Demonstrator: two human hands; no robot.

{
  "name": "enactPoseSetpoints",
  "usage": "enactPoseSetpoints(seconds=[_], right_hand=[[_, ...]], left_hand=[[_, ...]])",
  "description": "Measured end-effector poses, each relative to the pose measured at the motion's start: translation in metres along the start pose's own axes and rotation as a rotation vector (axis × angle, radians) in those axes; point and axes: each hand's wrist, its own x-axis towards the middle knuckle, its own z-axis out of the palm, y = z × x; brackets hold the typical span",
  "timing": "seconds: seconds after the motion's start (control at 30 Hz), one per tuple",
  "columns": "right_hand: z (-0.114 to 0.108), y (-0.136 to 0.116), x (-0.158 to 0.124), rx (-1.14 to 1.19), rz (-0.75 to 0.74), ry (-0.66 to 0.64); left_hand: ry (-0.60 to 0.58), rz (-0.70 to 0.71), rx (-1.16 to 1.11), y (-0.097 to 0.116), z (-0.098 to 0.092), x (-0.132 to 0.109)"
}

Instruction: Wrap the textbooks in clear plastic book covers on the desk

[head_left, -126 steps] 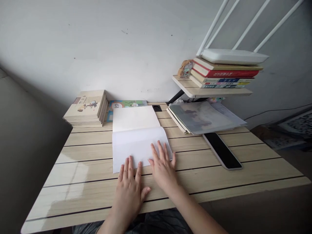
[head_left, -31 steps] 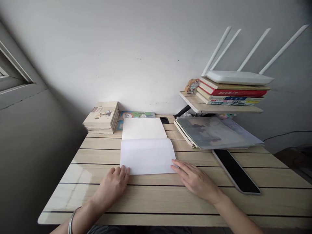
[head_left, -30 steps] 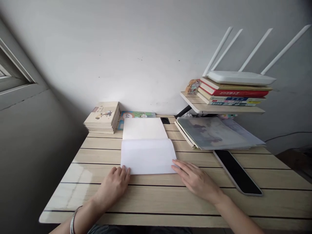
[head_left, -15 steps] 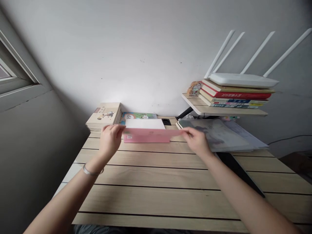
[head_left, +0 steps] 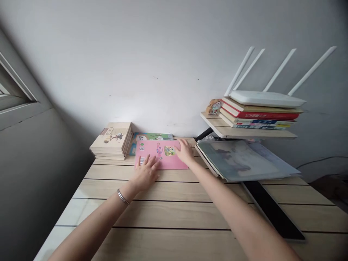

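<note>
Fingers (head_left: pixel 147 160) splay across a pink paper booklet (head_left: pixel 166 158) — flat, rectangular.

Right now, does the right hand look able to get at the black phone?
Probably yes. The right hand is at the pink book and would have to draw back, but most of the black phone shows uncovered, though its far end seems hidden by the translucent folder.
</note>
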Motion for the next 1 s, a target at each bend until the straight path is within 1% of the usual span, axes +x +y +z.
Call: enactPoseSetpoints(seconds=[0.07,0.1,0.13,0.2,0.27,0.37,0.47,0.53,0.63,0.73,0.8,0.87,0.93,1.0], right_hand=[[0.009,0.000,-0.015,-0.078,-0.024,-0.150],[0.011,0.000,-0.019,-0.072,-0.002,-0.191],[0.013,0.001,-0.022,-0.045,0.039,-0.205],[0.014,0.003,-0.020,0.035,0.134,-0.176],[0.013,0.006,-0.012,0.103,0.218,-0.143],[0.011,0.013,0.005,0.168,0.340,-0.153],[0.006,0.018,0.017,0.244,0.461,-0.169],[0.000,0.018,0.021,0.312,0.511,-0.179],[-0.014,0.010,0.024,0.473,0.528,-0.212],[-0.035,-0.005,0.024,0.664,0.486,-0.252],[-0.050,-0.017,0.022,0.772,0.439,-0.244],[-0.064,-0.028,0.017,0.909,0.360,-0.199],[-0.073,-0.036,0.009,0.995,0.261,-0.099],[-0.078,-0.039,0.000,0.962,0.182,0.017]], left_hand=[[-0.049,-0.001,0.010,-0.009,0.008,0.002],[-0.070,0.015,0.015,-0.012,0.010,0.005],[-0.092,0.034,0.020,-0.015,0.011,0.008],[-0.134,0.069,0.034,-0.019,0.011,0.014],[-0.162,0.086,0.053,-0.019,0.013,0.019],[-0.175,0.084,0.079,-0.017,0.013,0.024],[-0.173,0.062,0.101,-0.010,0.008,0.024],[-0.135,0.047,0.116,-0.003,0.005,0.022],[-0.034,0.000,0.126,0.004,0.004,0.017],[0.060,-0.063,0.095,0.002,0.004,0.015],[0.128,-0.115,0.029,-0.005,-0.003,0.017],[0.210,-0.222,-0.079,-0.012,-0.019,0.021],[0.305,-0.373,-0.218,-0.018,-0.043,0.025],[0.384,-0.406,-0.402,-0.020,-0.068,0.025]])
